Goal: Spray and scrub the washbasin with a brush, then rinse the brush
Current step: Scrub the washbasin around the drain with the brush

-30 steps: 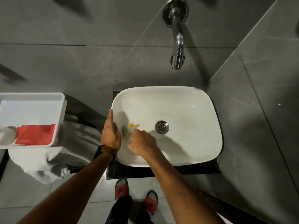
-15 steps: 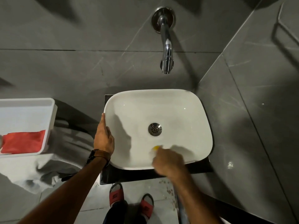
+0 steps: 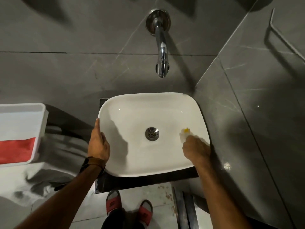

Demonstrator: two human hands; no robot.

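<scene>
yellow-tipped brush (image 3: 186,131) pointing up-left, right hand (image 3: 195,148) gripping

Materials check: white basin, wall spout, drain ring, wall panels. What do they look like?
White rectangular washbasin: likely glazed ceramic, glossy, small highlights. Wall-mounted spout: chromed or polished metal, mirror streaks. Round drain ring: bright metal, perforated. Grey wall: polished stone-look tile with pale veins and grout lines; real marble or porcelain, cannot tell.

Right hand (image 3: 195,148) presses brush (image 3: 185,133) inside washbasin (image 3: 148,169).
</scene>
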